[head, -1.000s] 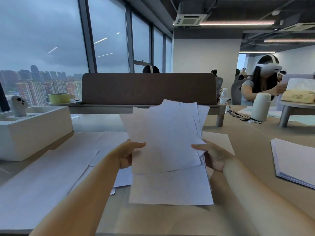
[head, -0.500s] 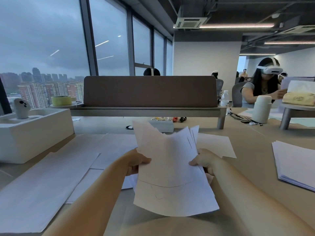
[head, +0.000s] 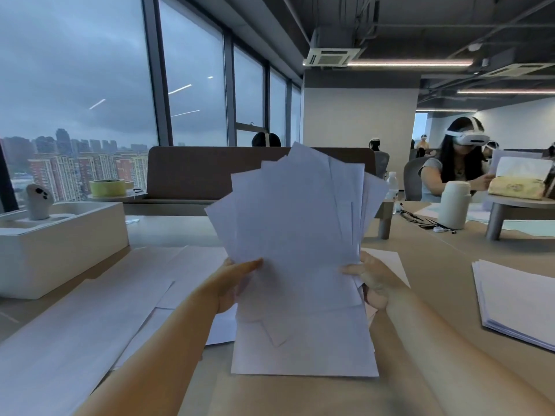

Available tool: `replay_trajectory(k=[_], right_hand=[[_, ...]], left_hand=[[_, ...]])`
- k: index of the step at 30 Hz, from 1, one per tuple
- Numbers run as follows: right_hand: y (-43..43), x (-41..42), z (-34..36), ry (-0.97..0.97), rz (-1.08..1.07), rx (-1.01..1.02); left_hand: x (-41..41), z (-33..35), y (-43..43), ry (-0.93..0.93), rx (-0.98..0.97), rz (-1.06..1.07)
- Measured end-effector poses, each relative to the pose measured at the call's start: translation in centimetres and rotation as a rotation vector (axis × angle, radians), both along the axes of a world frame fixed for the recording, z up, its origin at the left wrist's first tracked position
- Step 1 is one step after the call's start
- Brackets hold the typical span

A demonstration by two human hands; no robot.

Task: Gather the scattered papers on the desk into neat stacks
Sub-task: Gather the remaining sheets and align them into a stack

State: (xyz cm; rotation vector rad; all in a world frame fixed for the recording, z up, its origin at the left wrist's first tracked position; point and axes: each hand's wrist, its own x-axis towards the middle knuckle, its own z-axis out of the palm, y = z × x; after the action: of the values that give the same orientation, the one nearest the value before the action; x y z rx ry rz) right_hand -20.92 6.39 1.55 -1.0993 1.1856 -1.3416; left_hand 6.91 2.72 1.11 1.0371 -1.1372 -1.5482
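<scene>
Left hand (head: 231, 285) and right hand (head: 377, 283) are curled round the sides of a fanned paper sheaf (head: 300, 235) held upright above the worktop (head: 435, 265); loose sheets (head: 90, 310) are spread on its left, a stack (head: 519, 301) is laid on its right.

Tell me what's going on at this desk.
A person is tidying papers. The left hand and right hand grip a bundle of white sheets by its two sides and hold it up in front of them. The sheets are fanned and uneven, not yet squared. More loose sheets lie spread on the desk to the left, and a neater stack sits on the right.
</scene>
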Motion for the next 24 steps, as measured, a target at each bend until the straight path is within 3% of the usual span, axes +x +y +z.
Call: replay_trajectory(k=[4, 9, 12, 15, 20, 24], right_hand=[[0.5, 0.1, -1.3, 0.135, -0.038, 0.286], [1.0, 0.5, -2.0, 0.264, 0.08, 0.504], [0.1, 0.6, -1.9, 0.203, 0.02, 0.478], [-1.1, 0.9, -2.0, 0.335, -0.046, 0.439], [-0.9, 1.8, -2.3, 0.377, 0.004, 0.447], [-0.8, 1.3, -2.2, 0.455, -0.011, 0.313]], left_hand=[[-0.7, -0.9, 0.8, -0.22, 0.093, -0.01], [-1.1, -1.9, -0.1, -0.672, 0.139, 0.051], [-1.3, -1.8, -0.3, -0.728, 0.143, 0.032], [-1.4, -1.8, -0.3, -0.761, 0.147, 0.034], [-1.4, -1.8, -0.4, -0.833, 0.092, 0.047], [-0.7, -1.7, -0.4, -0.842, 0.005, 0.115]])
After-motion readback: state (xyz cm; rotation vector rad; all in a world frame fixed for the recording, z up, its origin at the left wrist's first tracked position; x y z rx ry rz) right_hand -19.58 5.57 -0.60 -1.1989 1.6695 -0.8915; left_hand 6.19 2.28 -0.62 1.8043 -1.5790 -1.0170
